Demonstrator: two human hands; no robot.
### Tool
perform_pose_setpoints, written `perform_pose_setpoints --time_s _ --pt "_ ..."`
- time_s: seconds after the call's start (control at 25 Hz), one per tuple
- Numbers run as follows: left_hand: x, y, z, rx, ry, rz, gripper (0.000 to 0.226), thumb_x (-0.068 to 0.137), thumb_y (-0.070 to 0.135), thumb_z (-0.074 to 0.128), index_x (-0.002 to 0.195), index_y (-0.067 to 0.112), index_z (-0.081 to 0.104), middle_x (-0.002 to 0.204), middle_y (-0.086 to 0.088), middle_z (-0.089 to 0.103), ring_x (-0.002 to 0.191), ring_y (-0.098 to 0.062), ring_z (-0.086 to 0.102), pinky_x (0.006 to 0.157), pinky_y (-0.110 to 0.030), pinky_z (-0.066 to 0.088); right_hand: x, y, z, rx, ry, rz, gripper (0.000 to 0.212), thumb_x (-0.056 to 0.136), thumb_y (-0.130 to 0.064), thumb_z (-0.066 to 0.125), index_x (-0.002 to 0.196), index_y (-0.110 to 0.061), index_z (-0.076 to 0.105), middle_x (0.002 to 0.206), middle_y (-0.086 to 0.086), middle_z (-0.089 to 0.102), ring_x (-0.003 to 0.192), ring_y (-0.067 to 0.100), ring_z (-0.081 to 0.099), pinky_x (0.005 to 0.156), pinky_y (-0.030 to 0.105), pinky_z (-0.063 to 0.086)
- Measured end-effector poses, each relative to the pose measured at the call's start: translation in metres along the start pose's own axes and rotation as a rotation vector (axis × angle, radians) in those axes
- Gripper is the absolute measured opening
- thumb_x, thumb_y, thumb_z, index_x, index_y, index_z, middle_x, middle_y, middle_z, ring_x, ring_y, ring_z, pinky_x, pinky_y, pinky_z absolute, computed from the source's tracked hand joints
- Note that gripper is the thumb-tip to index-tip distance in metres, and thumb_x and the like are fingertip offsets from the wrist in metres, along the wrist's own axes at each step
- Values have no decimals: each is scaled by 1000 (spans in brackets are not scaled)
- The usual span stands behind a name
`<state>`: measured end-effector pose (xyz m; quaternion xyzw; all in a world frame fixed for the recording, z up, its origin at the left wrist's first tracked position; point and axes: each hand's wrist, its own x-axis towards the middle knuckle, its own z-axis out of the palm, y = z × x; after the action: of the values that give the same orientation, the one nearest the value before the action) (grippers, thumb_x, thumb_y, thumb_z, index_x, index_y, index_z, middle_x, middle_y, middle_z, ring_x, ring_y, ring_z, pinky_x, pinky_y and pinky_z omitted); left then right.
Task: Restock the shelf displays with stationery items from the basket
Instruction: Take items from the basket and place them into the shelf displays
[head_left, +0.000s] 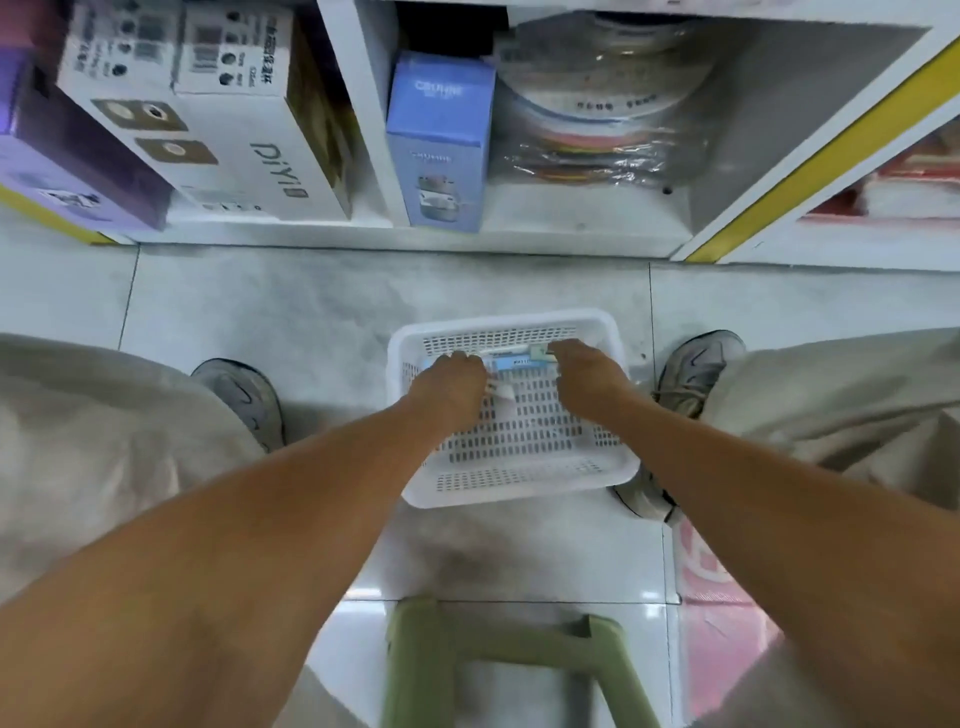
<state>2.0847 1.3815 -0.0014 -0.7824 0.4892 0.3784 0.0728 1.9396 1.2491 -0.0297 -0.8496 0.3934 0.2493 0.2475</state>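
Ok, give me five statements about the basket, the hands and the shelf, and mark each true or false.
1. The white basket sits on the floor between the person's shoes. True.
2. Only the left hand reaches into the basket. False: the right hand is in it too.
3. A blue box stands upright in the lower shelf compartment. True.
4. The basket is piled to the rim. False: most of its slotted bottom shows, with a few slim packets at the far end.
5. The stool below is red. False: it is green.

White basket (511, 462) on seemingly tiled floor (311, 312)
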Motion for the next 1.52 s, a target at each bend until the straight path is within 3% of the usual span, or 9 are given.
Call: perform_pose_setpoints --time_s 0.36,0.6,0.76,0.88,1.08,1.24,1.32,1.4,1.52 --pt "41 -27 37 331 85 43 51 83 -6 56 132 -4 41 130 -22 47 120 -38 48 93 -45 46 20 3 36 -316 158 -91 32 83 5 62 113 -5 55 110 13 56 85 31 66 61 39 55" --pt "39 -20 40 -7 154 -107 44 82 -7 57 124 -1 44 119 -21 50 104 -35 56 83 -42 52 18 -6 44 -3 398 -123 13 93 -12 53 88 -3 61 83 12 63 75 29 59 55 31 41" --pt "38 -4 36 13 215 53 50 75 -11 60 120 1 44 112 -20 48 87 -33 58 65 -37 43 17 -25 59 -68 275 -136 20 96 -22 58 101 -4 63 95 12 67 86 30 65 63 34 47" --pt "37 0 38 179 120 162 56 80 5 68 130 6 43 121 -16 45 66 -23 52 54 -35 39 17 -23 65 -95 245 -95 11 93 -8 56 102 -4 61 95 13 68 84 32 68 59 32 42" --pt "36 5 44 383 -61 265 61 83 1 67 138 7 41 126 -13 45 63 -20 51 54 -33 42 15 8 64 -109 223 1 16 100 -13 51 114 -7 54 104 10 65 88 29 66 62 33 42" --pt "41 9 37 462 -10 234 44 91 9 57 132 4 42 120 -14 51 97 -27 57 66 -35 43 12 10 66 -66 206 7 18 100 -15 51 116 -7 51 106 11 63 90 30 65 64 33 41" --pt "41 10 31 509 172 269 36 94 7 26 126 2 41 121 -17 49 105 -30 52 74 -38 43 12 8 65 -25 191 25 18 101 -15 50 117 -7 50 106 12 62 90 31 65 66 35 45" --pt "42 12 31 543 301 333 56 80 5 4 124 0 39 127 -23 45 113 -35 46 90 -42 42 10 6 63 -18 177 39 19 101 -13 48 118 -6 49 107 12 62 89 31 66 67 37 49" --pt "49 16 42 548 292 295 50 87 3 12 130 -6 35 141 -33 31 127 -43 38 102 -46 41 7 6 61 -41 176 41 20 102 -12 48 121 -5 48 109 12 62 88 31 67 70 40 56"
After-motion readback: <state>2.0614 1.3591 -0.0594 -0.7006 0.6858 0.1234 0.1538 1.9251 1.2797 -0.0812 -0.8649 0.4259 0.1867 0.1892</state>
